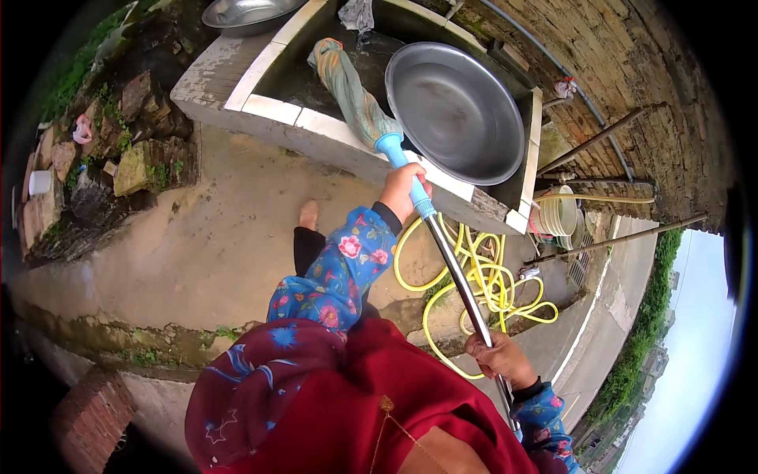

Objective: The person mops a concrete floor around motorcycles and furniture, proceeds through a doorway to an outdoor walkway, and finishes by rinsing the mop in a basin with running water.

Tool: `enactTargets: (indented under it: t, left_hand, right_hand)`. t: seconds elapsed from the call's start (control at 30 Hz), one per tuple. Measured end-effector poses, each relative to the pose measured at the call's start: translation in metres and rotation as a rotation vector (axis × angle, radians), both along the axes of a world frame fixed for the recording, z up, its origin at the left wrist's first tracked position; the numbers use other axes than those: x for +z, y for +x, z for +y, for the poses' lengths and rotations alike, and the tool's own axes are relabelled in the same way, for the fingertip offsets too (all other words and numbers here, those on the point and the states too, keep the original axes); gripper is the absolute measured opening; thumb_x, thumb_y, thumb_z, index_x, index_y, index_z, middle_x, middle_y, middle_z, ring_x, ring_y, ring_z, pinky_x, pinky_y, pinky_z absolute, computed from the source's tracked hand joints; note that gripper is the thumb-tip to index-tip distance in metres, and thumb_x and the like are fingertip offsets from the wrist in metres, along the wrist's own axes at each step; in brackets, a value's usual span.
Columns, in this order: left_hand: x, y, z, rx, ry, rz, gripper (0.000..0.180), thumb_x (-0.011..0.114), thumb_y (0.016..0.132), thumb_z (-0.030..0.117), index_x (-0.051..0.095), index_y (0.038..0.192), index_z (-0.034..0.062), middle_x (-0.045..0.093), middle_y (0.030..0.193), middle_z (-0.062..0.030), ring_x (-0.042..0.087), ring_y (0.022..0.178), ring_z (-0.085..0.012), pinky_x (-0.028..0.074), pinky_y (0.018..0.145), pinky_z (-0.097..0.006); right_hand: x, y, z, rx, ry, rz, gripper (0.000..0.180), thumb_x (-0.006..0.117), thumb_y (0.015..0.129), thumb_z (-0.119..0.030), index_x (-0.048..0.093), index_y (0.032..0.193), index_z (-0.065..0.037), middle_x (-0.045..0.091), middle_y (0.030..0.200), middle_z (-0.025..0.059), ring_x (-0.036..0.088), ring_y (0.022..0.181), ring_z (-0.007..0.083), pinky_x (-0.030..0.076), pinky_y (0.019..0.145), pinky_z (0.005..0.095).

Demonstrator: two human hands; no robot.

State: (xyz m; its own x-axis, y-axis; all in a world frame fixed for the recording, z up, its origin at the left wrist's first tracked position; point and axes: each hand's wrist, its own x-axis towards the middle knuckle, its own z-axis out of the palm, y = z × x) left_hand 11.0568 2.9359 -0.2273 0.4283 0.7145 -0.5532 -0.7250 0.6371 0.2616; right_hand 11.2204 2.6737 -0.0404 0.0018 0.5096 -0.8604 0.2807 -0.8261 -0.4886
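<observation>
I hold a mop with a shiny metal pole point(459, 272) and a blue plastic collar point(407, 170). My left hand point(403, 189) is wrapped round the blue collar. Lower on the pole, my right hand point(503, 359) grips the metal near my body. The mop's greenish-grey cloth head point(347, 88) looks twisted together and reaches over the tiled rim point(272, 109) into a concrete sink. Beside the cloth, a large grey metal basin point(454, 110) rests tilted in the sink. Water and a grey rag point(358, 16) show at the sink's far side.
A coiled yellow hose point(489, 284) lies on the concrete floor below the sink. Pale buckets point(557, 212) and wooden poles point(624, 238) stand at the right by a brick wall point(655, 71). Another metal basin point(249, 12) sits far left of the sink. Rocks point(142, 170) are piled at left.
</observation>
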Motion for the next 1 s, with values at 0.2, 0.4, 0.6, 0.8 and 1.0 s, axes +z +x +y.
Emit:
enactTargets:
  t: [0.2, 0.4, 0.6, 0.8, 1.0]
  left_hand:
    - [0.002, -0.032, -0.025, 0.215, 0.348, -0.816, 0.008, 0.049, 0.073, 0.010, 0.041, 0.073, 0.0120, 0.036, 0.054, 0.0021, 0.038, 0.041, -0.0136, 0.034, 0.044, -0.030]
    - [0.004, -0.059, -0.038, 0.251, 0.448, -0.885, 0.011, 0.050, 0.073, 0.011, 0.042, 0.080, 0.0091, 0.039, 0.057, 0.0011, 0.041, 0.045, -0.0138, 0.037, 0.046, -0.029]
    - [0.017, -0.093, -0.042, 0.340, 0.301, -0.605, 0.020, 0.054, 0.070, 0.015, 0.045, 0.086, 0.0084, 0.042, 0.069, -0.0038, 0.043, 0.056, -0.0180, 0.033, 0.049, -0.030]
    - [0.016, -0.114, -0.050, 0.503, 0.145, 0.069, 0.029, 0.058, 0.074, 0.019, 0.041, 0.092, 0.0039, 0.049, 0.073, -0.0101, 0.053, 0.056, -0.0220, 0.046, 0.052, -0.035]
    - [0.028, -0.156, -0.028, 0.193, 0.133, 0.312, 0.028, 0.067, 0.070, 0.015, 0.048, 0.084, 0.0006, 0.050, 0.071, -0.0088, 0.052, 0.053, -0.0228, 0.048, 0.048, -0.036]
  right_hand:
    - [0.001, -0.048, -0.033, -0.319, -0.286, 0.561, 0.015, 0.052, 0.076, -0.003, 0.055, 0.090, 0.001, 0.056, 0.074, 0.0040, 0.053, 0.065, 0.0125, 0.042, 0.060, 0.0222]
    - [-0.015, -0.068, -0.048, -0.447, -0.405, 0.645, 0.014, 0.051, 0.073, 0.000, 0.055, 0.086, 0.001, 0.060, 0.081, 0.0080, 0.058, 0.074, 0.0161, 0.047, 0.069, 0.0261]
    - [-0.040, -0.088, -0.050, -0.271, -0.275, 0.550, 0.013, 0.051, 0.074, 0.000, 0.054, 0.086, 0.001, 0.052, 0.063, 0.0032, 0.047, 0.050, 0.0080, 0.035, 0.044, 0.0187]
    - [-0.023, -0.116, -0.025, -0.084, -0.155, 0.247, 0.013, 0.049, 0.077, 0.002, 0.052, 0.090, -0.001, 0.041, 0.045, 0.0003, 0.036, 0.032, 0.0083, 0.028, 0.033, 0.0227]
    - [-0.028, -0.129, -0.024, 0.093, 0.013, 0.034, 0.006, 0.050, 0.080, -0.004, 0.052, 0.085, -0.004, 0.042, 0.045, -0.0006, 0.037, 0.031, 0.0089, 0.030, 0.032, 0.0231]
